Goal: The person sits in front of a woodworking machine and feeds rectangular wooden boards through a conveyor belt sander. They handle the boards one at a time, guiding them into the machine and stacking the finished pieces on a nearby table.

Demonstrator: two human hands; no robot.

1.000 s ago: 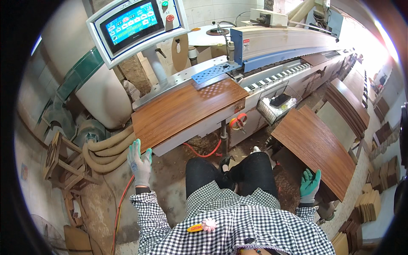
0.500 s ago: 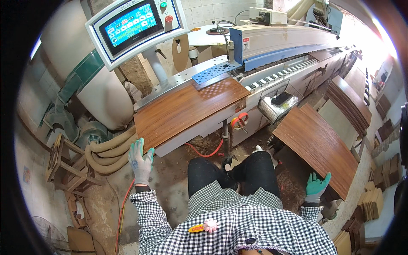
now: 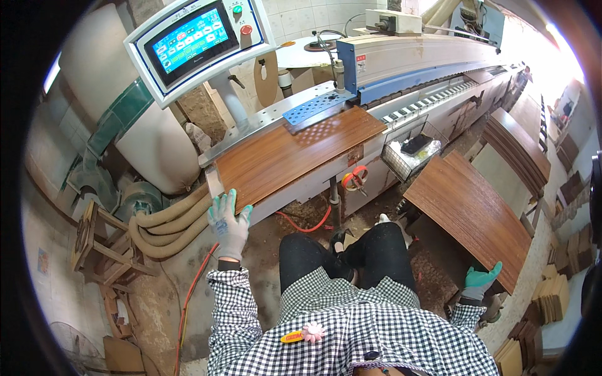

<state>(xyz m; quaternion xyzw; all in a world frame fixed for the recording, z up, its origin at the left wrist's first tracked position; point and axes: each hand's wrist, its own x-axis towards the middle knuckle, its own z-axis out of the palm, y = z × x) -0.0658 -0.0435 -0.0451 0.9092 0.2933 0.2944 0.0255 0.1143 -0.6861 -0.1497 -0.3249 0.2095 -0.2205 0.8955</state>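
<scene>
A brown wood-grain panel [image 3: 282,152] lies on the bed of a long machine, its far part beneath a blue perforated plate [image 3: 318,108]. My left hand [image 3: 230,229], in a grey glove with green fingertips, is at the panel's near left corner. Its fingers are stretched and apart, against the end edge. At the lower right, my right hand [image 3: 480,282], gloved alike, is beside the near edge of another brown panel [image 3: 471,210] on a stack. Its fingers look extended, not wrapped round the panel; whether they touch its edge is hard to tell.
A control screen [image 3: 193,47] with buttons stands at the upper left. A wire basket [image 3: 411,153] holding a dark object hangs on the machine, near a red-and-yellow handwheel [image 3: 355,178]. Thick hoses [image 3: 172,235] and a wooden stool [image 3: 103,247] are at left. More stacked boards [image 3: 517,147] stand at right.
The panel on the machine has slid right and away along the bed, and my left hand has followed at its end. My right hand has shifted slightly right.
</scene>
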